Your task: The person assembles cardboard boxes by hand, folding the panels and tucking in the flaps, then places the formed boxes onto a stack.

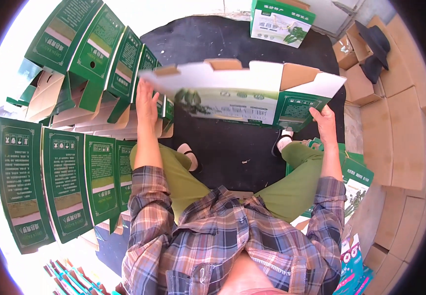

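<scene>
A printed green-and-white cardboard carton (pixel 232 105) is up in front of me, its white and brown flaps standing out along the far edge. My right hand (pixel 325 123) grips the green end panel, thumb on the printed face and the other fingers mostly hidden behind it. At the opposite end, my left hand (pixel 146 103) holds the carton's left edge with its fingers pointing away from me. That end is smeared by motion. Below the carton lies a black mat (pixel 223 152), with my feet on either side.
Rows of standing green cartons (pixel 65 182) crowd my left side. Another green-and-white carton (pixel 282 24) stands at the mat's far edge. Plain brown boxes (pixel 390 132) line the right, with a black hat (pixel 373 42) on them. More green cartons (pixel 355 177) lie beside my right leg.
</scene>
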The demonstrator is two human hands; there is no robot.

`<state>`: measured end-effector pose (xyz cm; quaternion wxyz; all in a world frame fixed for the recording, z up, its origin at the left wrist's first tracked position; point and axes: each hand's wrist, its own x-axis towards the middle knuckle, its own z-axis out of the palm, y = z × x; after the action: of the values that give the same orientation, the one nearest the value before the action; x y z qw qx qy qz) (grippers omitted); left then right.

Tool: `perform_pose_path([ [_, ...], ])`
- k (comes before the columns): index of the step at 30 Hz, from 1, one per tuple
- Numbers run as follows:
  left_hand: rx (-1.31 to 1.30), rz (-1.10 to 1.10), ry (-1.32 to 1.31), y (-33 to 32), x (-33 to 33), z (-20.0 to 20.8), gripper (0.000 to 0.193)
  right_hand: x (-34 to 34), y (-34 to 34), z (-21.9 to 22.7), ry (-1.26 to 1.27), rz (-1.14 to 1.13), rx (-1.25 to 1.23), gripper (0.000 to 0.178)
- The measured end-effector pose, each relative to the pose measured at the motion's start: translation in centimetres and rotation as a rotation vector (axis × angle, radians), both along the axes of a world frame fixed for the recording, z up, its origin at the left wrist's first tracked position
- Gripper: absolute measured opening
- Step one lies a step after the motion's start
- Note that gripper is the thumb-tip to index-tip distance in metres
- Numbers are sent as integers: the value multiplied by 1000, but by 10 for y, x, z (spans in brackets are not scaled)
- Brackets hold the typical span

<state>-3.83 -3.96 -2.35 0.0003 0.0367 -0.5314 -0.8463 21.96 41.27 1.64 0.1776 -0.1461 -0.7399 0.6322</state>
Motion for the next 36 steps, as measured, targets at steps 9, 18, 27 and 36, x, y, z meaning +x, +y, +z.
perform_pose_path([
  [9, 63, -136, 76, 19, 23, -17, 18, -52, -18, -27, 79, -432, 359, 89],
  [18, 65, -199, 163, 26, 46, -3, 17, -71, -29, -17, -68, -588, 531, 126],
  [27, 72, -320, 296, 32, 57, 13, 13, -77, -20, -19, -251, -660, 389, 99],
  [36, -111, -289, 241, 37, 60, 10, 16, -70, -8, -26, 89, -257, -158, 83],
])
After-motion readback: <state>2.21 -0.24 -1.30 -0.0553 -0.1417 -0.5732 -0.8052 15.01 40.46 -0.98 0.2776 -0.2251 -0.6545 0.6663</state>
